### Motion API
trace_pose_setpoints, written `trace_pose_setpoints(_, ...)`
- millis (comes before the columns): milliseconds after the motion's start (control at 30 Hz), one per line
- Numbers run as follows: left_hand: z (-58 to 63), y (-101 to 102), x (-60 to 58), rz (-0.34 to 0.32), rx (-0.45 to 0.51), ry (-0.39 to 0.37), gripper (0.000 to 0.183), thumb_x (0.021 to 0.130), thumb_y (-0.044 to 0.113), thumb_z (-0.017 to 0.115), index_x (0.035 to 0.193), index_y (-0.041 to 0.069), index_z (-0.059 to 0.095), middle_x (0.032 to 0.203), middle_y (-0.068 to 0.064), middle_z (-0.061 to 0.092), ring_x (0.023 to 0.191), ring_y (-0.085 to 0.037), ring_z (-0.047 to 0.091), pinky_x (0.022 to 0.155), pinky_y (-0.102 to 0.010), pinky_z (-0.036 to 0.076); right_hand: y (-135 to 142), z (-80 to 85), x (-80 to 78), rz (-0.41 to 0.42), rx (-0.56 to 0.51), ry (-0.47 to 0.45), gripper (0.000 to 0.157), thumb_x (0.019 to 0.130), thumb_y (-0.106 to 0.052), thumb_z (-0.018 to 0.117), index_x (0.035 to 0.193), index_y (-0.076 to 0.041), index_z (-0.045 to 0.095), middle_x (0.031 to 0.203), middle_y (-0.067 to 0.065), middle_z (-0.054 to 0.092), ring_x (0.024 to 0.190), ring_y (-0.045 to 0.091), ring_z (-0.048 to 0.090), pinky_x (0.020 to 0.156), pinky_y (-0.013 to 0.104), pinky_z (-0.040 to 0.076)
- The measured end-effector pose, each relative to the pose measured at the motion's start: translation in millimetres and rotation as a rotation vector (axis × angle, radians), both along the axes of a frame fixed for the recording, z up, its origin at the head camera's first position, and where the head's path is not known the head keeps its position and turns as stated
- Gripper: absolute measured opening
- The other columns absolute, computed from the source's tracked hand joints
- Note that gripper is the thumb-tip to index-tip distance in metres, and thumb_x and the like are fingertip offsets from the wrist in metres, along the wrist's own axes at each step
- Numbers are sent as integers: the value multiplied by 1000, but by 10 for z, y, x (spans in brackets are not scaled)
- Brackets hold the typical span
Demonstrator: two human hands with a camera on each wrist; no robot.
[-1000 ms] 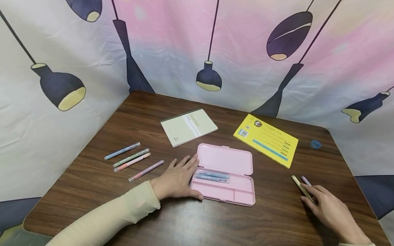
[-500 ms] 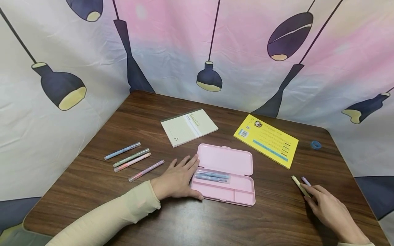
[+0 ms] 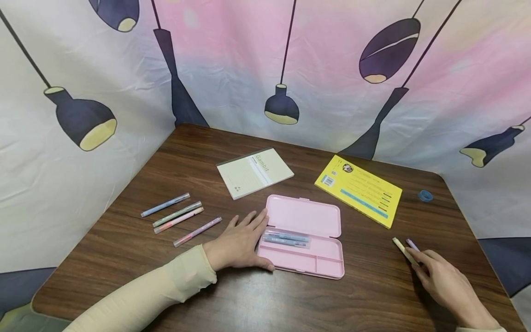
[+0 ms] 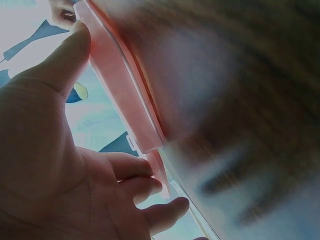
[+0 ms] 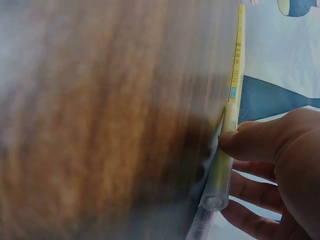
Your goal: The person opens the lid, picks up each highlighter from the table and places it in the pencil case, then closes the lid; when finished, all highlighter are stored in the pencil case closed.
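Note:
A pink pencil case (image 3: pixel 304 216) lies with its lid raised in the middle of the table. Blue pens (image 3: pixel 286 240) sit in its back compartment; the front compartments hold nothing visible. My left hand (image 3: pixel 237 246) rests against the case's left end, fingers spread and fairly straight, thumb along the front edge. At the right, my right hand (image 3: pixel 445 279) pinches a yellow pen (image 3: pixel 401 249) between thumb and fingers, as the right wrist view also shows. A purple pen (image 3: pixel 412 244) lies just beyond it, partly hidden by the fingers.
To the left lie a blue pen (image 3: pixel 165 205), a green pen (image 3: pixel 177 214), a pink pen (image 3: pixel 178 220) and a purple-pink pen (image 3: pixel 197 232). Behind are a pale notebook (image 3: pixel 255 173), a yellow book (image 3: pixel 358 190) and a blue tape roll (image 3: pixel 425 196). Printed cloth hangs behind the table.
My right thumb has shifted slightly in along the yellow pen since a second ago. The left hand, the case and the other pens stay in place.

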State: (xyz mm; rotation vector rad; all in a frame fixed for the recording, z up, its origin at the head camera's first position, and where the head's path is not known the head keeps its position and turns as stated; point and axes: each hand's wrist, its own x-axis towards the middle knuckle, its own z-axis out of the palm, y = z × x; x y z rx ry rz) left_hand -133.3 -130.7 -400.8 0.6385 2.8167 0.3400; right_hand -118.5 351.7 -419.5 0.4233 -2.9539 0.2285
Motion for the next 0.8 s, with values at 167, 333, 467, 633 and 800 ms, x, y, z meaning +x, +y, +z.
trace_pose_setpoints(167,3,0,-11,-1,-5,8,121,72,78,68,159,7,23,167,-7,14,151,-32,18,116,-64,16,-20,30,-2,9,-6,44,42,83,0,75,124,-4,68,89,0,60,63,0,41,50,25,30)
trace_pose_setpoints(333,6,-3,-17,-1,-7,15,121,71,78,68,159,7,23,167,-7,14,151,-32,18,116,-64,17,-105,89,-49,49,-9,96,45,81,-1,77,125,-6,69,95,4,63,63,0,41,49,24,29)
trace_pose_setpoints(467,1,-3,-13,-1,-3,22,121,72,78,68,159,7,23,167,-7,15,151,-32,19,115,-64,18,-267,162,-106,93,-5,144,44,81,-2,78,124,-9,70,96,2,64,63,0,40,49,24,29)
trace_pose_setpoints(633,-19,-9,3,0,9,11,120,72,77,68,159,7,24,167,-7,14,151,-33,20,115,-63,18,-577,230,-183,162,-22,187,44,81,-4,79,123,-14,71,97,-2,64,66,1,45,52,25,35)
trace_pose_setpoints(800,-30,-10,17,-3,10,0,119,72,77,68,159,8,24,167,-7,13,151,-33,19,115,-63,18,-932,249,-259,282,-64,269,44,79,-4,81,120,-15,74,97,-5,66,71,5,51,56,29,44)
